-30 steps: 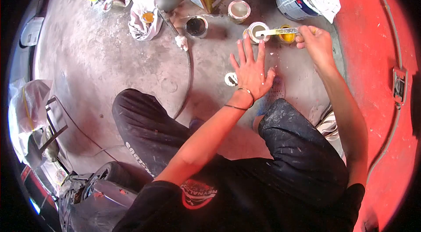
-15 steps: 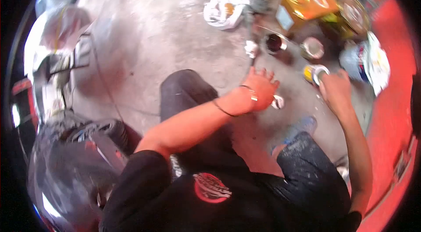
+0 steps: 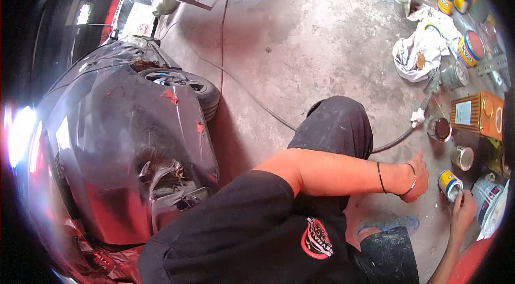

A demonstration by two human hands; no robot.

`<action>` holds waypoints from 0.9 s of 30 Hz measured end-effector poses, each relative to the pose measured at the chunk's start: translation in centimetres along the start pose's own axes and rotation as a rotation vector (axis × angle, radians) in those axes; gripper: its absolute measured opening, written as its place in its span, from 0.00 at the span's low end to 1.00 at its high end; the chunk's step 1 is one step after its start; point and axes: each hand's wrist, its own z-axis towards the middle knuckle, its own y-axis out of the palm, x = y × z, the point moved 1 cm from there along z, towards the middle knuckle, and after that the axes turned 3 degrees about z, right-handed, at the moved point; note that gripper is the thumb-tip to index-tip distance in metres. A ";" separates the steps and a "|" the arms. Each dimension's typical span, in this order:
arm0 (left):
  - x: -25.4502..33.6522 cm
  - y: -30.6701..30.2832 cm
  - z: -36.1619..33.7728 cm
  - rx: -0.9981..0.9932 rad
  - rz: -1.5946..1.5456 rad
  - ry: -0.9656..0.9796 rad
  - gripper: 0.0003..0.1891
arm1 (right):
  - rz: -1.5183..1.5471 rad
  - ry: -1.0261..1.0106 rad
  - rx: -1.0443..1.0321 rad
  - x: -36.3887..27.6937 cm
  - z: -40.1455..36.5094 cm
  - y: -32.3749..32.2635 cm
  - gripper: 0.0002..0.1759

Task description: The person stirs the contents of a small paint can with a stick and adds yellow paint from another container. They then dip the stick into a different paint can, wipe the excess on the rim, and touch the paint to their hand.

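My left hand (image 3: 415,180) reaches across from the left, beyond my bent knee, its fingers slightly apart with nothing seen in them. A small yellow and blue can (image 3: 446,181) lies tilted on the floor to its right, with its open end toward my right hand (image 3: 464,207). The right fingers are pinched together at that can's rim; what they hold is too small to make out. Just above my left hand are a can with dark contents (image 3: 440,130) and a can with a pale top (image 3: 462,158).
A dark, damaged car body part (image 3: 134,139) with a wheel (image 3: 206,91) stands at left. A hose (image 3: 252,96) crosses the floor. At right are a white cloth (image 3: 416,50), an orange tin (image 3: 480,114), several paint cans and a white tub (image 3: 487,198).
The view has swung left, so floor objects and hands appear farther right and more of the car part shows. My left fingers look less spread. My right hand stays by the small can.
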 end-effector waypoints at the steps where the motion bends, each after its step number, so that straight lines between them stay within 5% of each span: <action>1: -0.1 0.4 0.4 0.024 -0.057 0.005 0.28 | -0.145 -0.156 0.096 0.0 0.0 0.0 0.12; 5: -0.7 2.2 1.9 -0.030 0.042 -0.041 0.28 | 0.143 0.242 -0.240 -0.2 0.3 0.6 0.13; 8: 0.3 -0.3 0.4 -0.062 0.068 -0.050 0.27 | 0.224 0.222 -0.213 1.9 0.6 2.0 0.13; 14: 4.7 -1.5 1.1 0.127 0.036 0.040 0.25 | -0.183 0.134 -0.111 -1.4 0.4 -1.4 0.12; 17: 4.2 -1.0 -1.3 0.230 0.119 0.037 0.22 | -0.250 -0.133 0.012 -3.1 0.3 -2.7 0.08; 19: 3.3 -1.9 -2.1 0.078 0.077 0.077 0.27 | -0.314 -0.177 0.028 -3.9 0.3 -3.1 0.08; 23: 1.9 -2.2 -3.1 0.031 0.023 0.094 0.30 | -0.138 -0.080 -0.115 -5.4 0.0 -3.1 0.12; 26: 1.0 -1.5 -3.4 0.084 0.023 0.095 0.30 | 0.047 0.126 -0.035 -5.4 1.0 -3.3 0.14; 27: 0.7 -1.3 -3.5 0.111 0.027 0.099 0.30 | -0.034 0.050 -0.006 -4.9 1.1 -3.2 0.15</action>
